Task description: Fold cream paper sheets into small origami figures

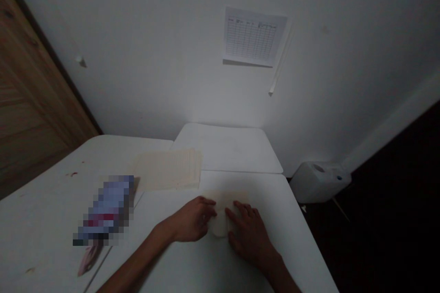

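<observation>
Cream stack on the white table. Just right of the stack, left hand curls its fingers onto a pale sheet, grip unclear. Further right, right hand presses it flat, fingers spread, clasping nothing.

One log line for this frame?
left hand: curled on cream sheet | right hand: flat on same sheet | sheet: on white table | stack of cream sheets: behind, untouched

The white table bears a paper stack beyond the left hand and a sheet under it.
</observation>
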`<action>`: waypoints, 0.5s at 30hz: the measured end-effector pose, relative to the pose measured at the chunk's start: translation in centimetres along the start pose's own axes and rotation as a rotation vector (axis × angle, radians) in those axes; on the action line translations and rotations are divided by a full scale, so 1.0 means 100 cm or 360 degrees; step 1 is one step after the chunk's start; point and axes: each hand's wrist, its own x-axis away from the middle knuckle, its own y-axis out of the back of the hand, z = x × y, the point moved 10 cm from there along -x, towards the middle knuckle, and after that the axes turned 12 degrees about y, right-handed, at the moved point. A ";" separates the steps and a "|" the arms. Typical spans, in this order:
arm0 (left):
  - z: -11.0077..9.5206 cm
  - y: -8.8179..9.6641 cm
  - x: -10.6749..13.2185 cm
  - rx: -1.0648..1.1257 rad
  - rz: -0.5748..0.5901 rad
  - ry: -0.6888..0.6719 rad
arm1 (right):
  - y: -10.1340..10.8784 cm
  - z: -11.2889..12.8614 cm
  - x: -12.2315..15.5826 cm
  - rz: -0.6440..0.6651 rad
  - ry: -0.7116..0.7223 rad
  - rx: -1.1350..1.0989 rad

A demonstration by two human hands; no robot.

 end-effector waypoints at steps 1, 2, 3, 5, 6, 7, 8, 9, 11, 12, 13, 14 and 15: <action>0.001 -0.002 0.001 0.0001 0.0017 -0.0009 | -0.001 0.000 0.000 0.0001 0.0004 0.0000; 0.004 -0.004 0.002 0.0006 0.0027 -0.0002 | -0.001 -0.001 0.001 -0.0002 0.0005 0.0001; 0.007 -0.005 0.002 0.0013 0.0023 0.0021 | -0.001 -0.001 0.001 -0.0009 0.0005 0.0000; 0.016 -0.004 -0.001 0.0025 -0.0030 0.0119 | -0.001 -0.001 0.001 -0.0024 -0.0001 -0.0008; 0.020 -0.002 -0.003 0.0033 -0.0062 0.0179 | -0.001 -0.001 0.001 -0.0034 -0.0011 -0.0016; 0.024 -0.002 -0.006 0.0043 -0.0085 0.0233 | 0.000 -0.002 0.001 -0.0044 -0.0023 -0.0025; 0.026 -0.002 -0.009 0.0054 -0.0097 0.0273 | -0.001 -0.002 0.001 -0.0052 -0.0037 -0.0035; 0.028 -0.003 -0.013 0.0062 -0.0101 0.0297 | -0.001 -0.003 0.001 -0.0059 -0.0051 -0.0044; 0.027 -0.005 -0.020 0.0039 -0.0141 0.0299 | -0.003 -0.005 0.002 -0.0068 -0.0077 -0.0062; 0.026 -0.005 -0.023 -0.0004 -0.0181 0.0288 | -0.004 -0.006 0.002 -0.0071 -0.0087 -0.0070; 0.025 -0.006 -0.026 -0.0059 -0.0234 0.0279 | -0.005 -0.007 0.003 -0.0078 -0.0098 -0.0078; 0.024 -0.007 -0.028 -0.0109 -0.0283 0.0271 | -0.005 -0.007 0.003 -0.0089 -0.0108 -0.0085; 0.023 -0.008 -0.029 -0.0147 -0.0323 0.0266 | -0.005 -0.008 0.004 -0.0105 -0.0120 -0.0089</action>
